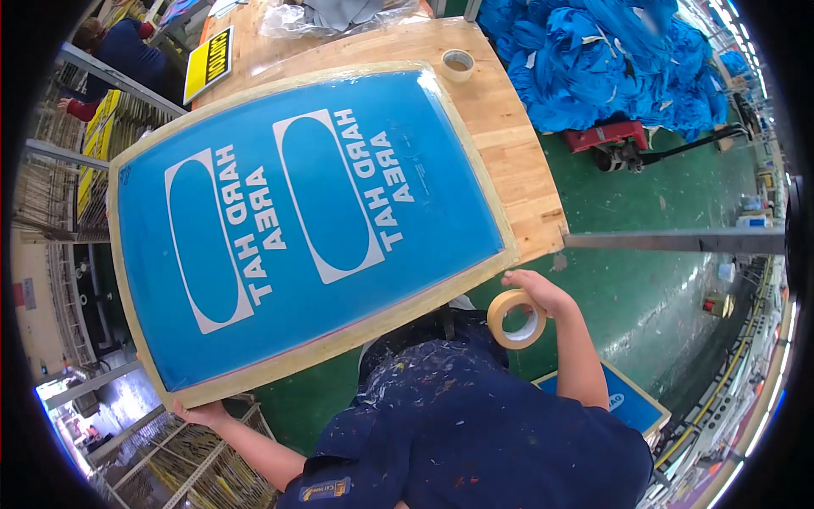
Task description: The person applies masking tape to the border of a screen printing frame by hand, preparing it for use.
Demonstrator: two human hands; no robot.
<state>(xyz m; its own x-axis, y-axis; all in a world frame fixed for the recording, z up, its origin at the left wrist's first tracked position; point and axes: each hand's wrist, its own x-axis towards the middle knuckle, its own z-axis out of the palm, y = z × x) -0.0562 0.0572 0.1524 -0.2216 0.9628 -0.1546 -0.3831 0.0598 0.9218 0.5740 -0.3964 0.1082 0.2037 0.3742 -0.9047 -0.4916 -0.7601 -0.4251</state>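
Observation:
A screen printing frame (315, 377) with blue mesh lies tilted across the wooden table, its near side jutting out over my body. Two pale oval stencils and mirrored "HARD HAT AREA" lettering show on its mesh. My left hand (202, 413) is closed on the frame's near left corner, fingers partly hidden beneath it. Close to the near right corner, my right hand (543, 293) holds a roll of yellowish masking tape (494, 321), its fingertips reaching towards the frame edge.
Another tape roll (458, 65) sits on the wooden table (500, 127) beyond the frame, near a yellow-and-black caution sign (209, 65). Blue material is heaped over a red pallet jack (606, 136). Metal racks (195, 467) stand at left, where another person (131, 55) works. A second blue screen (632, 407) is low behind my right arm.

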